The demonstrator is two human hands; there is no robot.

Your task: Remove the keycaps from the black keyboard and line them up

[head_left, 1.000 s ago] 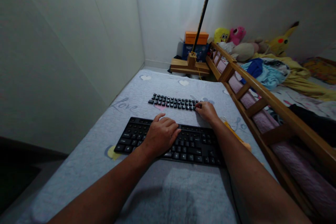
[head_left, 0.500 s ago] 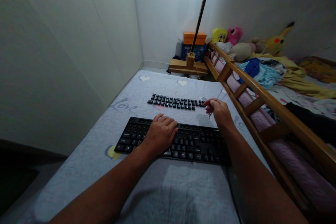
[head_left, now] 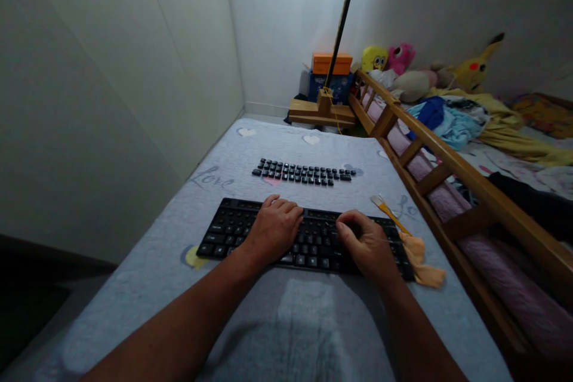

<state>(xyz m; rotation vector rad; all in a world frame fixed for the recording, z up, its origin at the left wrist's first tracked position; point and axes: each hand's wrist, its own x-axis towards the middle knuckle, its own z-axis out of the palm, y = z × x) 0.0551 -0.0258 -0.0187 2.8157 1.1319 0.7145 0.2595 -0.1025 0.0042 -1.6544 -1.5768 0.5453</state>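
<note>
A black keyboard lies across the bed, with several keycaps gone from its upper rows. My left hand rests on its middle, fingers bent over the far edge and holding it. Over the keyboard's right part, my right hand is closed in a pinch. Thin wire shows by its fingertips, apparently a wire keycap puller, mostly hidden by the fingers. Beyond the keyboard, loose black keycaps are laid out in rows on the sheet.
A yellow-handled brush and an orange cloth lie at the keyboard's right end. A wooden bed rail runs along the right, a pale cabinet along the left. Behind the bed stands a lamp on a wooden base.
My right hand has come back from the end of the keycap rows to the keyboard, uncovering the brush, the cloth and the rightmost loose keycaps. My left hand has stayed in place.
</note>
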